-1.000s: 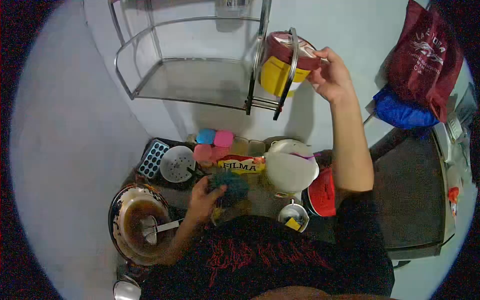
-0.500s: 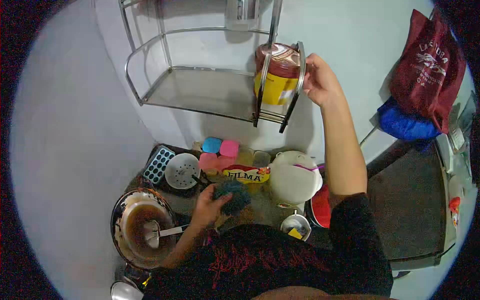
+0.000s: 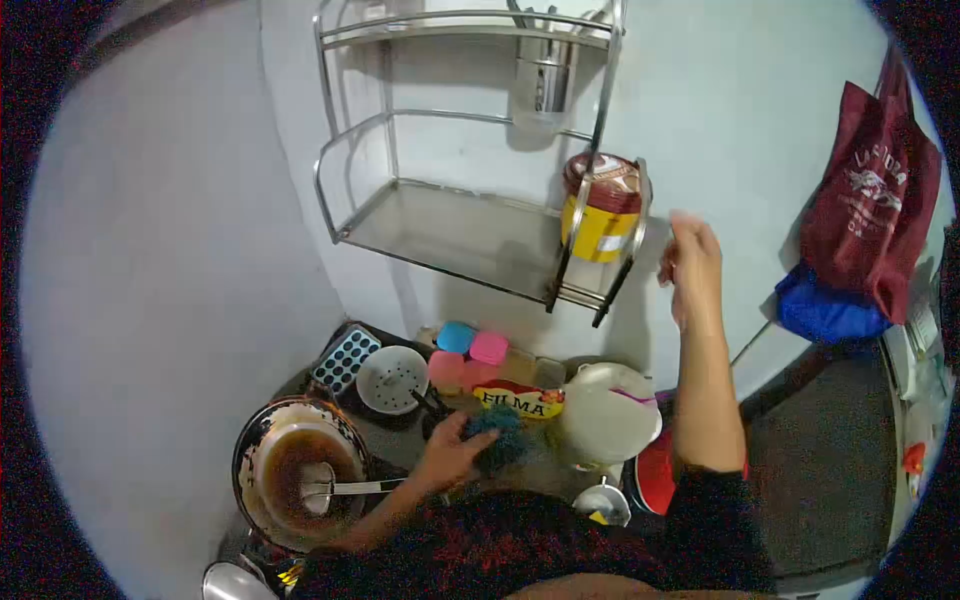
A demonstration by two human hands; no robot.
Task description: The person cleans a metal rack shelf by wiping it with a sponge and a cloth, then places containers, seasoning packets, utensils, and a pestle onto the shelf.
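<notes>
My left hand point(image 3: 450, 459) is closed on a dark teal scrubbing mesh point(image 3: 500, 440), held low over the counter beside the yellow Filma pack point(image 3: 518, 400). Raised at the right, my right hand point(image 3: 695, 262) is a little blurred, its fingers loosely bent with nothing seen in them. It is just right of the metal wall rack point(image 3: 440, 235), apart from it. At the right end of the rack's lower shelf stands a jar point(image 3: 600, 218) with a yellow label and a brownish-red lid.
A wok point(image 3: 262, 425) with brown liquid and a ladle stands lower left. Near it are a white colander point(image 3: 392, 380) and a blue mould tray point(image 3: 347, 358). A white lidded container point(image 3: 610, 415) sits right of centre. A maroon bag point(image 3: 860, 215) hangs at right.
My right hand has come away from the jar and rack end, moving right and lower. My left hand still holds the scrubbing mesh. The view has tilted up, showing more of the rack.
</notes>
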